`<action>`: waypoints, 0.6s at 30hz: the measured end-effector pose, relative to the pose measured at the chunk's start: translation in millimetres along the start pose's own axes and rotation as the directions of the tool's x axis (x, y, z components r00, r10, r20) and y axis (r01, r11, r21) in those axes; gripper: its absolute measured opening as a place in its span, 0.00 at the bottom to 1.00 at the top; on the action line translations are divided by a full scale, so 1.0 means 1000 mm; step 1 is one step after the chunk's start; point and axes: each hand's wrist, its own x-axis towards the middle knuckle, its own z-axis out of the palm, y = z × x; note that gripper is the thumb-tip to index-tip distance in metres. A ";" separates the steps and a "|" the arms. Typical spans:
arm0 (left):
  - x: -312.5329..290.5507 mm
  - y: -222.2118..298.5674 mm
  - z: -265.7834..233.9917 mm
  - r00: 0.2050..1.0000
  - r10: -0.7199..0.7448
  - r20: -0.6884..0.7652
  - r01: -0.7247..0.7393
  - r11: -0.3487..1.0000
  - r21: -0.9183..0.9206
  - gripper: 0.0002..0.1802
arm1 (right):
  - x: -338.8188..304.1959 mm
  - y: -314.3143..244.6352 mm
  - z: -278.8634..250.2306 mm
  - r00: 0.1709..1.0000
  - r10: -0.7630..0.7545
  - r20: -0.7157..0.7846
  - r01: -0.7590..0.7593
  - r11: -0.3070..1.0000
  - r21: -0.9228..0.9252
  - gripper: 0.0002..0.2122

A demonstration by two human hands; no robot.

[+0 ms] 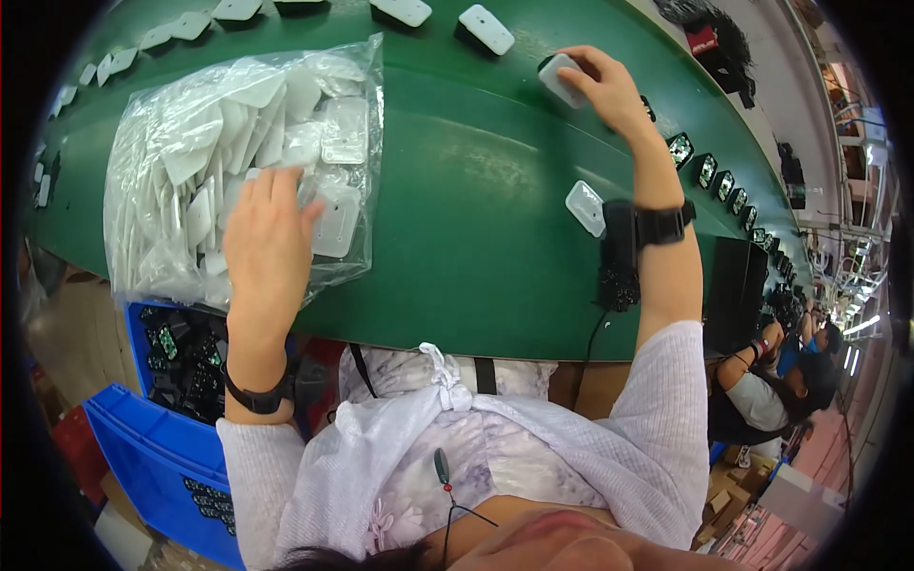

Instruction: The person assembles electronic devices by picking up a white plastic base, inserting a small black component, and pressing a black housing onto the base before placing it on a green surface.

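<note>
My right hand [606, 88] is at the far right of the green table, its thumb and fingers gripping a rounded white plastic cover [560, 84]. A dark edge shows at the cover's upper left side, perhaps a black housing under it. My left hand [267, 228] rests over a clear plastic bag [373, 133], fingers stretched out and thumb apart. Many flat white covers [338, 221] fill that bag, some stacked on edge. Nearer me than my right hand, a single white cover [586, 208] lies on the table beside my forearm.
White-topped pieces [486, 29] line the table's far edge. Black housings with circuit boards [705, 171] curve down the right side. A small black device with a cable [619, 285] lies by my right forearm. Blue bins [176, 466] with dark parts stand lower left. A co-worker [771, 390] sits at right.
</note>
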 end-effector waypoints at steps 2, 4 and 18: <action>-0.003 0.006 0.003 1.000 0.011 0.016 -0.010 0.999 -0.031 0.20 | 0.017 0.007 -0.005 0.984 0.070 0.165 -0.062 0.997 -0.054 0.15; -0.004 0.009 0.004 0.999 0.020 0.034 -0.018 0.998 -0.059 0.23 | 0.031 0.014 -0.010 0.975 0.124 0.184 -0.110 0.990 -0.084 0.16; -0.008 0.009 0.004 0.986 -0.101 0.133 0.121 0.981 -0.153 0.20 | -0.062 -0.025 -0.052 0.989 0.019 -0.148 -0.084 0.891 -0.445 0.13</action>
